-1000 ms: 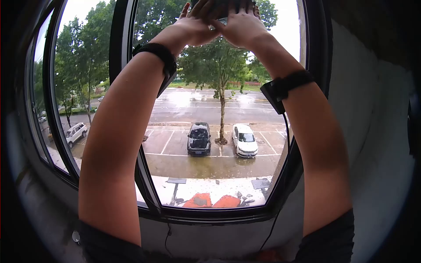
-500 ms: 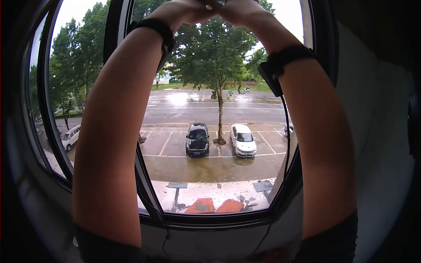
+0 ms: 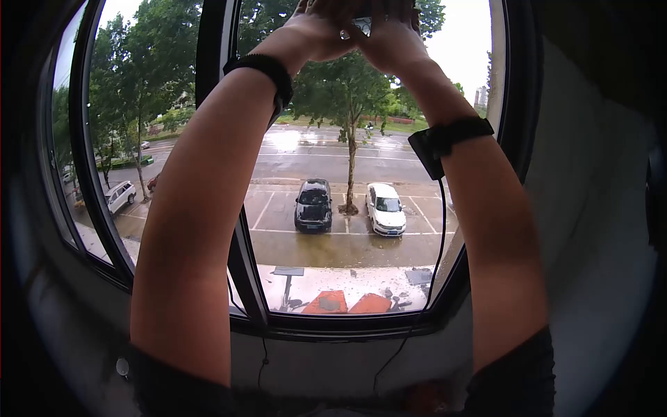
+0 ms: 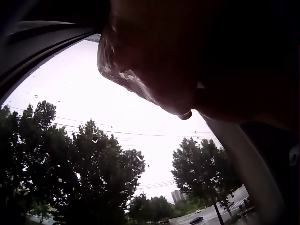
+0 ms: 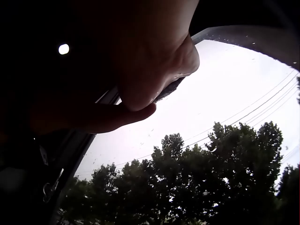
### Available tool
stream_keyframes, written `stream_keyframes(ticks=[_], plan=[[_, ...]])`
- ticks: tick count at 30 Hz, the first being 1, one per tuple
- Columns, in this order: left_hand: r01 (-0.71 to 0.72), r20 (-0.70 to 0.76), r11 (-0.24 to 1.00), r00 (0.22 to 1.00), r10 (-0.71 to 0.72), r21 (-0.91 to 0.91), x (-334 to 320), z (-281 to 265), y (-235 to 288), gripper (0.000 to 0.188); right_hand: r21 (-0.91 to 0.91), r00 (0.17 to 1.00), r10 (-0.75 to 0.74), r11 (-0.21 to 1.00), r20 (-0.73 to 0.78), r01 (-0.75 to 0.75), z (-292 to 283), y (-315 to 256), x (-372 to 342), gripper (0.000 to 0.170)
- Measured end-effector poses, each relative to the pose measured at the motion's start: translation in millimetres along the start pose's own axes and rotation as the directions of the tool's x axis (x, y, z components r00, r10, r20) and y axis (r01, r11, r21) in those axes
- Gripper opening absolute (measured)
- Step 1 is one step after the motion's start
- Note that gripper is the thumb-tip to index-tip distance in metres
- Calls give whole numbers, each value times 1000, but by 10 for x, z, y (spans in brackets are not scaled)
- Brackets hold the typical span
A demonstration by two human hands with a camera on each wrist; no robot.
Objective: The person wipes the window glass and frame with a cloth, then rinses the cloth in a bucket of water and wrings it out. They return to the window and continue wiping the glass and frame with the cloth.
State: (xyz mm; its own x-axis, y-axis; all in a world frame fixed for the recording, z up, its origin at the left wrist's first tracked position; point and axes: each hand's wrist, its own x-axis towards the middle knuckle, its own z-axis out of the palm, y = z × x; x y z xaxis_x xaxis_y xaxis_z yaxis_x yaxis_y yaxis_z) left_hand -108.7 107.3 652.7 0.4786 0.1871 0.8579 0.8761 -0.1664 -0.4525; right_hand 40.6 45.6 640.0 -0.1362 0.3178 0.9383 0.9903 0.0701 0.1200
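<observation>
Both arms reach up in front of a window. At the top of the head view, my left hand [image 3: 319, 33] and right hand [image 3: 392, 43] lie close together, fingers extended upward over a dark item [image 3: 363, 11] at the glass. Its shape and material are unclear. From the left wrist, the left hand [image 4: 145, 65] appears as a dark outline with wet-looking shine along its edge. The right wrist view shows the right hand [image 5: 152, 61] with a dark edge [image 5: 169, 90] beside it; the fingertips are hidden there.
A black window frame [image 3: 354, 323] surrounds the pane, with a divider [image 3: 212, 52] at left and a wall [image 3: 577, 208] at right. A thin cable [image 3: 442, 243] hangs from the right wrist's strap. Outside are a tree [image 3: 351, 149], a dark car [image 3: 313, 206] and a white car [image 3: 386, 210].
Both hands went up mostly out of the head view half a second ago and now show lower in it, still together. The outside scene has shifted slightly upward in that view.
</observation>
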Motion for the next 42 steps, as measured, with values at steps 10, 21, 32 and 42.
stream_keyframes(ticks=[10,21,32,42], plan=[[9,-28,989,1000,-14,-149,-1049,113,344,86,130,958,-120,979,-260,158,680,-66,-916,101],[61,-27,928,997,-76,-368,-2396,334,1053,86,198,995,-88,975,-49,96,853,-334,-2316,98],[292,226,870,950,-216,-397,-3989,487,1764,83,284,940,-249,942,231,180,1121,-625,-3654,93],[463,479,803,839,-260,-376,-5272,487,2331,79,395,860,-294,911,417,120,1364,-952,-4984,90]])
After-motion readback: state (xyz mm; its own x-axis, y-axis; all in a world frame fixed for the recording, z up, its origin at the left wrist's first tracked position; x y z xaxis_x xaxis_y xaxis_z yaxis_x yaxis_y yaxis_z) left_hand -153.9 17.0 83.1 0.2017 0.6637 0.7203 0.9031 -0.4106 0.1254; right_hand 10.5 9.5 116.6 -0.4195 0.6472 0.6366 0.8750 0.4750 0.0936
